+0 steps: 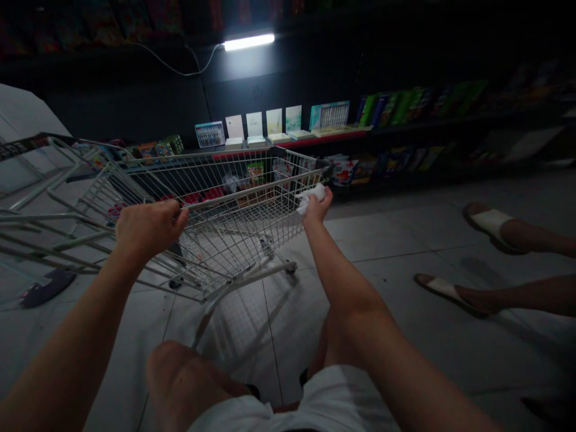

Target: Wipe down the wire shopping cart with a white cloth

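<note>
White cloth (311, 198) bunched in right hand (317, 209) hides fingers; left hand (150, 231) grips cart handle (243, 204).

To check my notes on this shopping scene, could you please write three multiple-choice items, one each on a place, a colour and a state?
1. Where is the left hand? A) on the rim of the silver wire shopping cart; B) on a shelf; C) on a knee.
2. What colour is the crumpled soft tissue in the right hand? A) red; B) green; C) white.
3. What state is the long tube light in? A) unlit; B) lit; C) broken in half.

Answers: A, the fingers wrap the rim; C, it shows pale; B, it glows brightly.
</note>
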The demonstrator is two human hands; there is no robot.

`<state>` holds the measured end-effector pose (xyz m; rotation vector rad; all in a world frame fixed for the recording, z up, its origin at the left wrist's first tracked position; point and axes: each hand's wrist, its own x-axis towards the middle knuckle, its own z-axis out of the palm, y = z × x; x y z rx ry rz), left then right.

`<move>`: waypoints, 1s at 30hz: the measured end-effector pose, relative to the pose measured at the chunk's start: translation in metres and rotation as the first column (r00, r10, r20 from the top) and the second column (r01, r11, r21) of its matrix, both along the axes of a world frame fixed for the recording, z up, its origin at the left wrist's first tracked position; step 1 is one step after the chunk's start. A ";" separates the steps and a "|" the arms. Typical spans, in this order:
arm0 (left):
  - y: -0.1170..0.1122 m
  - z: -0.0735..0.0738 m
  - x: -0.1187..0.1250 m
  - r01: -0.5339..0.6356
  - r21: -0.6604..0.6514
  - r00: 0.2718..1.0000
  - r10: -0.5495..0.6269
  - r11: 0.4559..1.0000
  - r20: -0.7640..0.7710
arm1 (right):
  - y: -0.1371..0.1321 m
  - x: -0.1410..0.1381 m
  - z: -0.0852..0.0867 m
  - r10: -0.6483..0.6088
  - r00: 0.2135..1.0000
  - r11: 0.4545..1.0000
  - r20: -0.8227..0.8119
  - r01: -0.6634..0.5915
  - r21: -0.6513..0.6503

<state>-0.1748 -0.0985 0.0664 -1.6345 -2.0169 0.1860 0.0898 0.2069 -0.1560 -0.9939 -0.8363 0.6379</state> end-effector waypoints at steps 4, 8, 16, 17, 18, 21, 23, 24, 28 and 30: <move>-0.001 0.001 0.001 -0.016 -0.008 1.000 0.016 1.000 0.008 | -0.008 -0.009 -0.003 -0.069 0.962 0.996 0.266 0.080 -0.032; -0.004 0.002 0.001 0.000 -0.022 1.000 0.000 1.000 -0.024 | -0.080 -0.060 -0.042 -0.015 0.917 0.999 0.399 0.002 0.034; -0.007 -0.002 -0.014 0.026 -0.005 0.998 -0.026 1.000 -0.059 | -0.195 -0.110 -0.071 0.250 0.568 0.791 0.784 -0.587 0.174; -0.006 -0.003 -0.018 0.007 0.001 0.998 -0.007 1.000 -0.063 | -0.191 -0.102 -0.056 0.208 0.590 0.791 0.780 -0.571 0.221; -0.005 -0.004 -0.023 -0.009 0.008 0.998 0.010 1.000 -0.068 | -0.184 -0.092 -0.038 0.147 0.629 0.800 0.763 -0.529 0.282; -0.004 -0.006 -0.037 -0.021 0.039 0.996 0.025 0.999 -0.087 | -0.150 -0.061 0.026 -0.087 0.746 0.833 0.660 -0.309 0.460; -0.005 -0.006 -0.045 -0.020 0.058 0.996 0.025 0.998 -0.089 | -0.127 -0.049 0.056 -0.198 0.724 0.836 0.661 -0.228 0.500; -0.005 -0.006 -0.048 -0.022 0.069 0.996 0.028 0.997 -0.087 | -0.118 -0.046 0.063 -0.230 0.692 0.837 0.684 -0.217 0.502; -0.005 -0.005 -0.048 -0.037 0.097 0.995 0.046 0.995 -0.085 | -0.104 -0.051 0.028 -0.223 0.561 0.859 0.797 -0.273 0.432; -0.002 -0.004 -0.042 -0.022 0.101 0.995 0.032 0.995 -0.095 | -0.109 -0.055 -0.012 -0.165 0.513 0.881 0.842 -0.308 0.360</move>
